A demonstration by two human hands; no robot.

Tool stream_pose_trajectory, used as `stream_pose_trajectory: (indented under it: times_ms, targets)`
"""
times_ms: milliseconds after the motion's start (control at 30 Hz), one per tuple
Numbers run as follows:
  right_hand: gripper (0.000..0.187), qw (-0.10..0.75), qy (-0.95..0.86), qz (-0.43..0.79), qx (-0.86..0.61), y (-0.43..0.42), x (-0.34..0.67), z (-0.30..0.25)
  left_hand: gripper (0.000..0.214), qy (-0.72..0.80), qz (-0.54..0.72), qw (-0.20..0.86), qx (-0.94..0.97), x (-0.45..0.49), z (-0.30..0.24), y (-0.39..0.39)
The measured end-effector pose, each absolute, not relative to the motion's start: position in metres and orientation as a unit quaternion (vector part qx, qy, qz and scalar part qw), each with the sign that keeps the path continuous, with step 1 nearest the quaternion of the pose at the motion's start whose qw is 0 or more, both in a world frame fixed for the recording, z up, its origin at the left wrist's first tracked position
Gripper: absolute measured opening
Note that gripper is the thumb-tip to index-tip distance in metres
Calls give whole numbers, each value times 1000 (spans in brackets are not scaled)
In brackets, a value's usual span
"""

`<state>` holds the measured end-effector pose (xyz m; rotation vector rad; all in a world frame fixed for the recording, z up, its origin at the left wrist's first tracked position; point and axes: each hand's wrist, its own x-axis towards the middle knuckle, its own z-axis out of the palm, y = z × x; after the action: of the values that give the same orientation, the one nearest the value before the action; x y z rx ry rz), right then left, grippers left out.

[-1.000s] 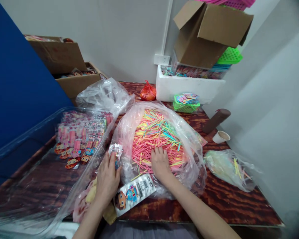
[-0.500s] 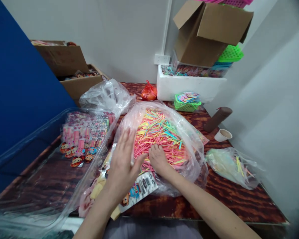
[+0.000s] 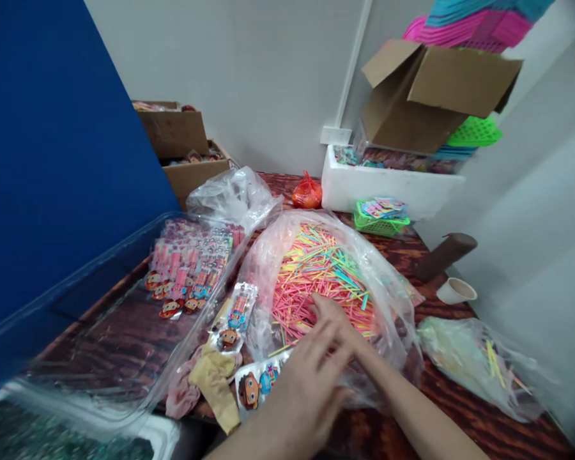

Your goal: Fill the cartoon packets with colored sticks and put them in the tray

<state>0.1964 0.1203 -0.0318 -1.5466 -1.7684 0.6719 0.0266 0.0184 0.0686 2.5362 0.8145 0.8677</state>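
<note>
A large clear plastic bag [image 3: 388,306] lies open on the table, full of thin pink, yellow, green and blue sticks [image 3: 316,255]. My right hand [image 3: 333,313] rests low on this pile, its index finger stretched out to the left; the other fingers are partly hidden. In front of the right wrist, my left hand [image 3: 311,370] hovers with fingers apart and nothing visible in it. Near the left hand lies a printed cartoon packet [image 3: 253,386], partly covered by it. Another packet [image 3: 234,316] lies left of the bag, beside yellow and pink cloth pieces [image 3: 215,377].
At left, a clear plastic tray [image 3: 119,345] holds stacked filled packets [image 3: 191,262]. Cardboard boxes [image 3: 196,172], a red bag [image 3: 307,191], a white foam box [image 3: 388,185] and a green basket [image 3: 381,223] stand behind. A paper cup [image 3: 456,291] and small bag [image 3: 474,364] are right.
My left hand has left the bag's left edge and moved right and nearer, across my right wrist. The packet left of the bag is now uncovered. The view has turned left.
</note>
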Motion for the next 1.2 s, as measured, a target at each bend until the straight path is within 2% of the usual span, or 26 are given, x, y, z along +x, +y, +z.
stream_pose_trajectory:
  times_ms: [67,200,367,533,700,867,1033,1200]
  targets:
    - [14,295,-680,279,-610,126,200,-26,47,368,307,209,853,6,37,21]
    - [19,266,-654,355,-612,135,204,-12,38,463,288,277,791,-21,-1,18]
    - [15,261,-639,427,-584,134,203,3,32,506,279,332,745,-29,-16,21]
    - [12,274,-638,441,-569,125,204,-5,31,507,280,360,731,-29,-18,24]
    - [15,283,-642,411,-582,120,211,-19,30,500,278,355,739,-31,-17,25]
    - [9,321,-561,503,-574,115,218,-15,29,504,275,309,758,-32,-19,25]
    - [18,334,-531,572,-528,100,224,-14,28,515,265,271,769,-33,-26,24]
    - [19,421,-505,526,-539,73,208,-28,27,518,255,257,775,-32,-25,26]
